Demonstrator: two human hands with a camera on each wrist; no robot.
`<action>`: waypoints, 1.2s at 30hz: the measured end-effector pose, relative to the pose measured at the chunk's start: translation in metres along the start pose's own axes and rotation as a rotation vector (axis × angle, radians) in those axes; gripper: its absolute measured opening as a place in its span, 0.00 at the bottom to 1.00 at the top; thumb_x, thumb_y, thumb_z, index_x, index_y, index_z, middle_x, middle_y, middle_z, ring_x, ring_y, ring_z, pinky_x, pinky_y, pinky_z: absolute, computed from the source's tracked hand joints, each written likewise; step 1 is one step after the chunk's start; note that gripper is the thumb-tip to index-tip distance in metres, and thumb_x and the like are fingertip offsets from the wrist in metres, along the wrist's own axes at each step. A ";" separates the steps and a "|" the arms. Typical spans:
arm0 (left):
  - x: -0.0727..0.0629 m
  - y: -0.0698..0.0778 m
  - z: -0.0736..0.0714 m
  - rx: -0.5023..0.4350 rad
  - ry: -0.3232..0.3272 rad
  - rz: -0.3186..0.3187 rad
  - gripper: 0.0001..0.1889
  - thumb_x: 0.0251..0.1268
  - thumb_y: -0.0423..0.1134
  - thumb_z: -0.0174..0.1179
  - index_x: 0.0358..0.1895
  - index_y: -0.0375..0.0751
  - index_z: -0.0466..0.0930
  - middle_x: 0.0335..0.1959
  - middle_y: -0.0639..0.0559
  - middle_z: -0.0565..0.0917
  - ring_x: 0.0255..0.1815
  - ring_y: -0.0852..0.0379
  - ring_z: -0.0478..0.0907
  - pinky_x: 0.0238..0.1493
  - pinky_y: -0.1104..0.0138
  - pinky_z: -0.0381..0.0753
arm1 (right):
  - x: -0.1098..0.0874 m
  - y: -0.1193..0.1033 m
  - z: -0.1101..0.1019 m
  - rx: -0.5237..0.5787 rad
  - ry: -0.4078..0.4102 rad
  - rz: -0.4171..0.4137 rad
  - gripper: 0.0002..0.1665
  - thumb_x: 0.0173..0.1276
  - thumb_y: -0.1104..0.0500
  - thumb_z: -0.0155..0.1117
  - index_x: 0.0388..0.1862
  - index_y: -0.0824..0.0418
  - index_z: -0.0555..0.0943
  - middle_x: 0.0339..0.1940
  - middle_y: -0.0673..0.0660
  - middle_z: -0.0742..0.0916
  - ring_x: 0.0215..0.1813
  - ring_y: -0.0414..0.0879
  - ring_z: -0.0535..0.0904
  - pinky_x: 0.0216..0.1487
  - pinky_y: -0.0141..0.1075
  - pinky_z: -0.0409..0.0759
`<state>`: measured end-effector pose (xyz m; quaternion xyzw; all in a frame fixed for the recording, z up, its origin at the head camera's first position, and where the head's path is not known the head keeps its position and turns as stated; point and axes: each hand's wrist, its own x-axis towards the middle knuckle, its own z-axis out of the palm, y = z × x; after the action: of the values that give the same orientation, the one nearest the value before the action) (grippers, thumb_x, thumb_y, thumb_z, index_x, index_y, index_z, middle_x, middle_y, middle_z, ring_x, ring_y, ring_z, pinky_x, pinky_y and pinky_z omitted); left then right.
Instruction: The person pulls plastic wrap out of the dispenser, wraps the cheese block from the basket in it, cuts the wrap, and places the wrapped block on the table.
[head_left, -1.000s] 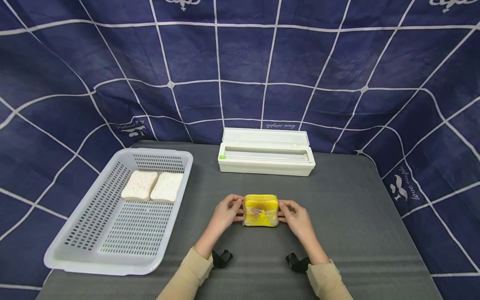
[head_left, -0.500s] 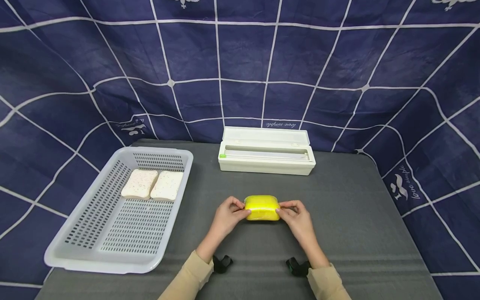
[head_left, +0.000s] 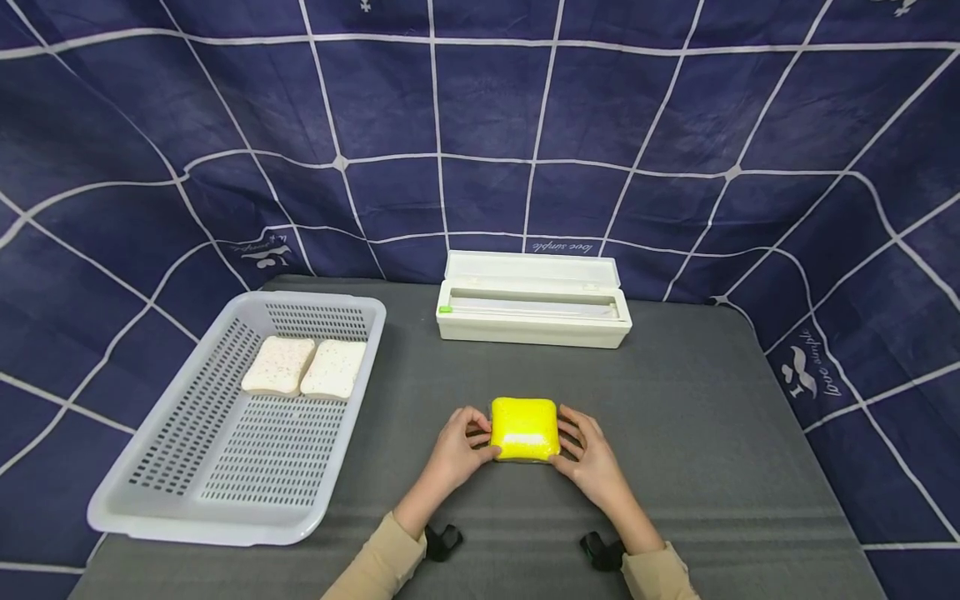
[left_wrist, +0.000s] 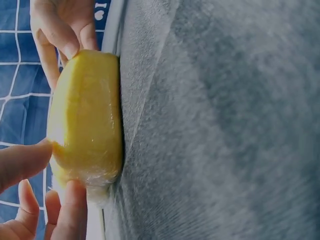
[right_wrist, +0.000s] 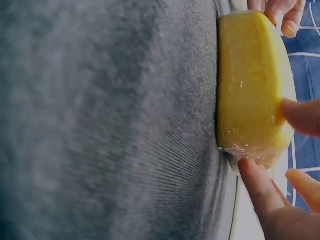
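Note:
A glossy yellow bread-slice-shaped block (head_left: 525,429), wrapped in clear cling film, lies flat on the grey table. My left hand (head_left: 459,448) holds its left side, the thumb at the near corner and a finger farther up. On the opposite side my right hand (head_left: 590,457) holds it the same way, thumb at the near right corner. Both wrist views show the yellow block (left_wrist: 87,115) resting on the cloth, each thumb against its upper edge and a fingertip against its end. Crinkled film (right_wrist: 245,151) gathers at that end. The block's underside is hidden.
At left stands a pale grey perforated basket (head_left: 330,492) with two whitish bread-like slices (head_left: 279,367) inside. Behind the block is a long white cling film dispenser (head_left: 534,332), its lid raised. A navy curtain with white lines (head_left: 585,108) borders the table at back and sides.
The block has been tipped over: a second ago its brown-patched face with bunched film showed, now a smooth yellow face is up. Both hands have shifted their fingers while staying at its sides.

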<state>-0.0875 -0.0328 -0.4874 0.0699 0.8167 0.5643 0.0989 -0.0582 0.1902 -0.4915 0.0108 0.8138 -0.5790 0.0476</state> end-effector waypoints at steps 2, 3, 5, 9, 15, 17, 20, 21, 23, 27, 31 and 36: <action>0.001 -0.001 -0.001 -0.006 0.010 -0.008 0.14 0.57 0.25 0.68 0.38 0.36 0.70 0.45 0.43 0.73 0.51 0.42 0.82 0.48 0.66 0.85 | 0.001 -0.001 0.000 -0.057 0.003 0.002 0.51 0.56 0.72 0.74 0.75 0.68 0.58 0.71 0.68 0.64 0.72 0.65 0.66 0.65 0.46 0.74; 0.001 -0.001 -0.002 -0.003 0.019 -0.006 0.12 0.59 0.26 0.67 0.38 0.36 0.70 0.44 0.42 0.73 0.50 0.42 0.82 0.47 0.66 0.85 | 0.002 -0.001 0.000 -0.086 0.004 0.006 0.53 0.55 0.69 0.75 0.76 0.69 0.57 0.71 0.69 0.64 0.72 0.66 0.66 0.66 0.47 0.74; 0.002 -0.001 -0.003 0.004 0.044 -0.015 0.11 0.61 0.27 0.65 0.38 0.36 0.71 0.44 0.43 0.73 0.49 0.44 0.82 0.46 0.64 0.85 | 0.004 -0.003 0.001 -0.128 0.003 0.023 0.57 0.53 0.65 0.78 0.76 0.69 0.56 0.72 0.69 0.64 0.73 0.65 0.64 0.67 0.48 0.73; 0.002 0.000 -0.007 0.053 0.118 -0.009 0.09 0.62 0.29 0.65 0.39 0.36 0.73 0.42 0.43 0.74 0.46 0.46 0.81 0.46 0.61 0.85 | 0.010 -0.004 0.004 -0.181 -0.014 0.030 0.63 0.50 0.60 0.82 0.77 0.70 0.53 0.73 0.70 0.64 0.74 0.64 0.62 0.69 0.49 0.70; 0.002 0.003 -0.013 0.080 0.201 -0.004 0.07 0.63 0.30 0.65 0.39 0.38 0.75 0.42 0.44 0.76 0.45 0.47 0.81 0.45 0.57 0.84 | 0.014 -0.004 0.011 -0.307 -0.029 -0.010 0.68 0.46 0.53 0.84 0.77 0.71 0.52 0.73 0.71 0.64 0.71 0.64 0.68 0.68 0.53 0.71; 0.002 0.003 -0.015 0.083 0.203 -0.001 0.07 0.63 0.31 0.64 0.40 0.38 0.76 0.42 0.44 0.76 0.45 0.47 0.81 0.45 0.57 0.84 | 0.014 -0.004 0.013 -0.348 -0.023 -0.013 0.68 0.45 0.52 0.85 0.77 0.71 0.53 0.73 0.71 0.65 0.70 0.65 0.69 0.67 0.56 0.71; 0.002 0.001 -0.016 0.092 0.202 0.002 0.07 0.64 0.31 0.64 0.41 0.38 0.76 0.42 0.44 0.77 0.45 0.48 0.81 0.44 0.58 0.83 | 0.014 -0.005 0.015 -0.382 -0.012 -0.010 0.68 0.45 0.51 0.85 0.77 0.70 0.54 0.73 0.71 0.66 0.69 0.65 0.69 0.66 0.58 0.71; 0.002 0.001 -0.016 0.093 0.203 -0.001 0.07 0.64 0.31 0.64 0.42 0.38 0.77 0.43 0.44 0.77 0.45 0.48 0.81 0.45 0.58 0.83 | 0.015 -0.004 0.016 -0.387 -0.006 -0.012 0.68 0.45 0.52 0.85 0.77 0.70 0.54 0.72 0.71 0.67 0.68 0.65 0.69 0.65 0.58 0.71; 0.003 0.000 -0.016 0.092 0.208 -0.004 0.07 0.64 0.31 0.64 0.43 0.38 0.77 0.43 0.44 0.77 0.45 0.48 0.80 0.45 0.58 0.83 | 0.016 -0.005 0.016 -0.392 0.005 -0.018 0.67 0.45 0.52 0.85 0.76 0.70 0.55 0.70 0.70 0.68 0.66 0.64 0.71 0.64 0.57 0.72; 0.003 -0.001 -0.016 0.092 0.230 -0.022 0.08 0.65 0.31 0.63 0.44 0.38 0.78 0.45 0.43 0.77 0.47 0.47 0.80 0.45 0.57 0.82 | 0.019 -0.005 0.017 -0.368 0.016 -0.031 0.64 0.46 0.52 0.84 0.76 0.69 0.57 0.66 0.68 0.72 0.63 0.62 0.75 0.61 0.53 0.76; 0.004 0.002 -0.016 0.103 0.248 -0.050 0.08 0.65 0.32 0.63 0.45 0.39 0.78 0.46 0.44 0.77 0.48 0.47 0.80 0.45 0.56 0.82 | 0.023 -0.003 0.011 -0.295 0.010 -0.017 0.62 0.47 0.53 0.84 0.75 0.68 0.58 0.66 0.68 0.72 0.65 0.62 0.74 0.63 0.50 0.77; 0.004 0.004 -0.016 0.098 0.238 -0.035 0.08 0.65 0.32 0.63 0.45 0.38 0.78 0.47 0.42 0.78 0.48 0.46 0.81 0.45 0.55 0.82 | 0.023 0.001 -0.018 -0.175 -0.004 0.076 0.62 0.50 0.53 0.82 0.77 0.64 0.55 0.72 0.68 0.68 0.71 0.63 0.67 0.67 0.52 0.72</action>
<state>-0.0951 -0.0448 -0.4790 -0.0069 0.8502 0.5263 0.0076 -0.0820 0.2064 -0.4885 0.0365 0.8603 -0.5033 0.0719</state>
